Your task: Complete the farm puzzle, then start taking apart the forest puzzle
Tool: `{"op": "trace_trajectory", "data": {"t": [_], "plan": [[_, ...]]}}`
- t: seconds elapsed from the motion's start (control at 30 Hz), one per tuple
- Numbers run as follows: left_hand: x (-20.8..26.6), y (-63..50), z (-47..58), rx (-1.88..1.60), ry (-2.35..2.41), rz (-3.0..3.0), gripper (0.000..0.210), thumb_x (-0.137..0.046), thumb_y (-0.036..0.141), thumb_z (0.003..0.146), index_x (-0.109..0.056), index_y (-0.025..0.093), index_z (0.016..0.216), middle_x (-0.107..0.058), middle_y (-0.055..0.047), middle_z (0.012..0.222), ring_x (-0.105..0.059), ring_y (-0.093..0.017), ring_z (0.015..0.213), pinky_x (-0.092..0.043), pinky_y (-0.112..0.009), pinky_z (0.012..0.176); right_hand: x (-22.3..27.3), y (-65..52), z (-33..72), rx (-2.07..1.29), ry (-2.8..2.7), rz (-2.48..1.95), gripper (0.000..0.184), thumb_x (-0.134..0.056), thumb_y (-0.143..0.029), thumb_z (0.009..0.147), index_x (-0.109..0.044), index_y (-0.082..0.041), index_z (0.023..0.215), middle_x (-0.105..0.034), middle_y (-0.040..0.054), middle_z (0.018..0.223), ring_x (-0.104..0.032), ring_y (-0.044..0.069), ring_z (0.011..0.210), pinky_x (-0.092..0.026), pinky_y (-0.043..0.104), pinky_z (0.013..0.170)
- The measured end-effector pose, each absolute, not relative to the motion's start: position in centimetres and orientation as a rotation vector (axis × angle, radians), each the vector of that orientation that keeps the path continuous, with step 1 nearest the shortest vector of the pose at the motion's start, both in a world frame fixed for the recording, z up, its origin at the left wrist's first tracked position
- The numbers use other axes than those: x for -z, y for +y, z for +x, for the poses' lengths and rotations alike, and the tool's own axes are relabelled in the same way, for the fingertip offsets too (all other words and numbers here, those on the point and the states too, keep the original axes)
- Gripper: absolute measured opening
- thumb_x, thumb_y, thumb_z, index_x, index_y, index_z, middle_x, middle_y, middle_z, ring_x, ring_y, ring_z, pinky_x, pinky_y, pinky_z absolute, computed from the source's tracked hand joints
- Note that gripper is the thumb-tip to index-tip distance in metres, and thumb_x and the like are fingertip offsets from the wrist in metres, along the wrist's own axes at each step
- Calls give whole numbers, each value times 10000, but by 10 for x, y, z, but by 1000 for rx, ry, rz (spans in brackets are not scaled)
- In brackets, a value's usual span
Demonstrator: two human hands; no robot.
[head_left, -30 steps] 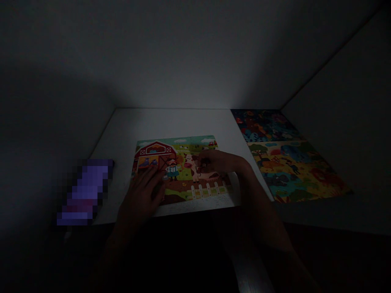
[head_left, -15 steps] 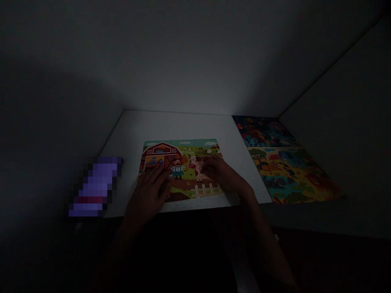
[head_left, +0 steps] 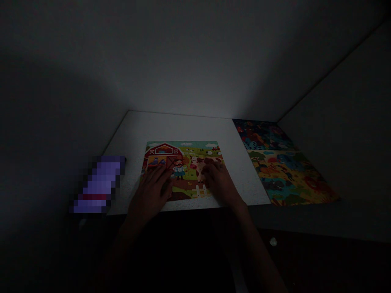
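1. Head view: the pale bench point(head_left: 247, 189) carries your work. Its flat top should give firm support from beneath, so pressing down ought to be safe.
2. Two bright picture sheets lie at the bench's right end: the animal sheet point(head_left: 293, 179) nearer you, and the dark sheet point(head_left: 264, 134) behind it.
3. Your farm picture point(head_left: 187, 179) lies flat near the bench's front edge, beneath both your hands. Faint lines across it look like seams between pieces. Expect thin, light, fairly stiff card with a smooth face that may slide under your fingertips. If it is jointed, treat the seams as the weak points: lift by one edge and it could fold or come apart. Slide it flat, or support it from below at both short sides.
4. A pixelated, lit device point(head_left: 102, 181) sits at the bench's left edge, well apart from the picture.
5. Your left hand point(head_left: 152, 187) lies spread over the picture's lower left, gripping nothing that shows; it is well placed as a steadying weight.
6. Your right hand point(head_left: 220, 183) has its fingers curled over the right part; you cannot tell here whether they pinch anything.
7. The printed cow point(head_left: 199, 170) lies just beside those fingers; press flat there, rather than prying.
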State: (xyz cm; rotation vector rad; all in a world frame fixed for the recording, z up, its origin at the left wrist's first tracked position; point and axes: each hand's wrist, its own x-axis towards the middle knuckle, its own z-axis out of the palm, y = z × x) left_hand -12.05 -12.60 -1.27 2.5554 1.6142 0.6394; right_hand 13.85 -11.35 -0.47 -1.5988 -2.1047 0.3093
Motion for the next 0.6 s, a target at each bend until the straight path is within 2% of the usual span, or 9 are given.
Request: {"op": "trace_trajectory", "data": {"t": [0.2, 0.43, 0.6], "plan": [[13, -126, -121, -616, 1616, 2558, 454, -364, 419, 991, -545, 213, 1352, -508, -92, 1473, -446, -279, 1379, -375, -535, 1133, 8, -120, 129, -204, -2073, -1686, 203, -505, -126, 900, -668, -156, 1017, -637, 156, 1190, -518, 287, 1152, -432, 443, 990], [15, -126, -121, -613, 1624, 2563, 450, -349, 415, 994, -560, 207, 1332, -506, -91, 1475, -435, -267, 1388, -350, -539, 1149, 9, -126, 123, -158, -2026, -1771, 236, -484, -114, 904, -678, -174, 1026, -657, 129, 1182, -555, 278, 1094, -441, 426, 962], [14, -126, -120, -611, 1627, 2548, 460, -340, 422, 996, -555, 208, 1342, -501, -87, 1481, -433, -267, 1390, -344, -531, 1155, 11, -128, 121, -141, -2019, -1755, 240, -480, -123, 914, -677, -165, 1043, -657, 128, 1210, -558, 280, 1122, -437, 422, 968]]}}
